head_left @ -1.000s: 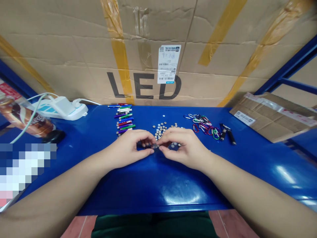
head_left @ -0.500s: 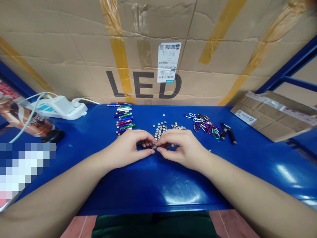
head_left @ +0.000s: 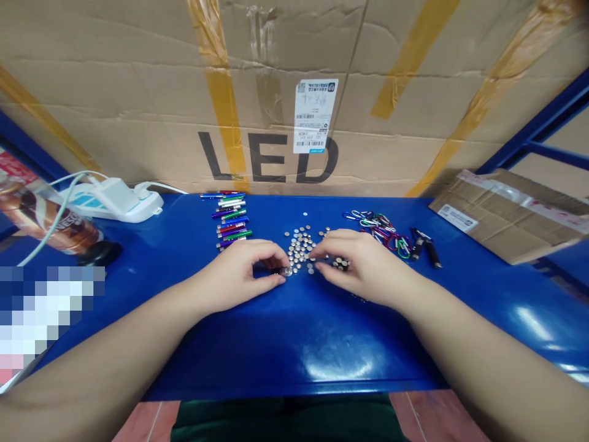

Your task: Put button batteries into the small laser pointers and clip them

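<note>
Well, in the head view the left hand [head_left: 239, 273] rests at the middle of the table [head_left: 299, 344]. Its fingers are curled, and thumb and forefinger pinch a small dark tube [head_left: 280, 271] whose silvery end points toward 3 o'clock. The right hand [head_left: 363, 264] sits just beside it at 3 o'clock, fingers spread, tips down among the cells [head_left: 299, 245]. I see nothing nipped between them.

To me this looks like the step of fetching a cell for the tube. The cells lie touching in a loose heap, so lifting one alone would call for a fine fingertip pinch, with the tube's open end kept steady.

A row of coloured torches [head_left: 230, 218] lies at 11 o'clock from the hands. At 2 o'clock there is a tangle of clips [head_left: 381, 230] and two black torches [head_left: 426, 245]. A power strip [head_left: 115, 199] and a brown bottle [head_left: 46, 221] sit far out at 9 to 10 o'clock, and a flat parcel [head_left: 506, 212] at 3. The table is glossy blue. A taped box [head_left: 276, 92] marked LED walls off 12 o'clock, and a blue frame [head_left: 529, 135] rises at 2.
</note>
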Available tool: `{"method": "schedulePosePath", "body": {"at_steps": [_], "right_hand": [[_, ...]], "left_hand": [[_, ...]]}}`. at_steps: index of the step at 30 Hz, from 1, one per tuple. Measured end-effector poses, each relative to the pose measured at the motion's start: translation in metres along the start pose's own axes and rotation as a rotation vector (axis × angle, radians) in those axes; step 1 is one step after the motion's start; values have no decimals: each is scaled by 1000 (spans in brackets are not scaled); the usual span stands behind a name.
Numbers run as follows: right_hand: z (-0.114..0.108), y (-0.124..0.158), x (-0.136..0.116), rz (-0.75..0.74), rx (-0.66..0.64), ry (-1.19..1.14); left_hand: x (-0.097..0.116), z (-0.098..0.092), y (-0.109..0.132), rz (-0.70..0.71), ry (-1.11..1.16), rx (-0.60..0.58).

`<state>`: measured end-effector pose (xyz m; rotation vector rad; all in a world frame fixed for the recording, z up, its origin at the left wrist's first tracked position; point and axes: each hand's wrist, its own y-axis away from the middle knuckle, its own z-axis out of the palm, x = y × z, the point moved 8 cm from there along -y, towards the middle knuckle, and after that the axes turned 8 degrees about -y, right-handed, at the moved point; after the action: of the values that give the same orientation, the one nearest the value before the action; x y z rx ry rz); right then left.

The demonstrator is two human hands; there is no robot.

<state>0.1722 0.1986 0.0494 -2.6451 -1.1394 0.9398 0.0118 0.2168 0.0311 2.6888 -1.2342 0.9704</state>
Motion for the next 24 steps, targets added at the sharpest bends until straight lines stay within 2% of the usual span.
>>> {"method": "schedulePosePath", "body": {"at_steps": [4,6,9,12,16,19,21,24], "right_hand": [[8,-1,-26,-205,-3,-69],[15,-1,-33,-238,-7,-21],[24,-2,-33,-219,-39,85],[27,-1,-30,-189,-87,86],[13,-1,-23,-160,-32,21],[1,1,-8,-59,3,92],[2,2,2,3,-47,136],[11,4,9,6,-139,156]], "left_hand": [[2,-1,0,14,-24,1],[3,-1,-1,20,-36,0],[3,0,-1,27,-47,-12],[2,2,-2,33,-38,-19],[0,0,-1,16,-5,8],[-1,-1,0,7,18,18],[1,-1,1,18,18,10],[3,-1,1,49,-7,8]]}}
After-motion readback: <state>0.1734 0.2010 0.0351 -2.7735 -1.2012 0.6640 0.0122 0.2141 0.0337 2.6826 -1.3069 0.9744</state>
